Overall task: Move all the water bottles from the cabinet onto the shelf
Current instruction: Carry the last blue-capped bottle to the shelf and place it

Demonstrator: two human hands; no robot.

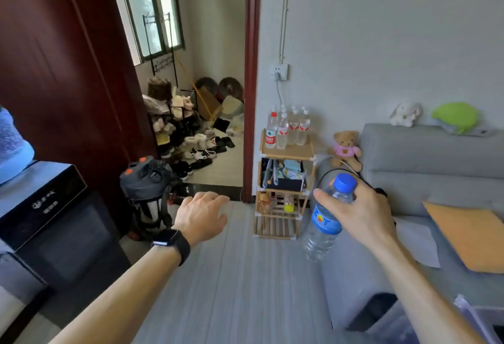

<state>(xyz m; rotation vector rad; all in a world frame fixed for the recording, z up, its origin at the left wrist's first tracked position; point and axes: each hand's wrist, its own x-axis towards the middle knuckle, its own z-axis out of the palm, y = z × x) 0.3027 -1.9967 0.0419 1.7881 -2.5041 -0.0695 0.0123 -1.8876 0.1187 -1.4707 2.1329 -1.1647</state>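
Plainly, a water bottle (326,221) is gripped just below its blue cap by the right hand (357,212) and held tilted in the air, well short of the shelf (286,152). Its thin plastic is judged crushable, so the stiffer shoulder is favoured. The left hand (203,215) is extended forward, relaxed and empty.

No text is legible: the bottle (324,223) label and black appliance (54,202) logo (white characters) blur.
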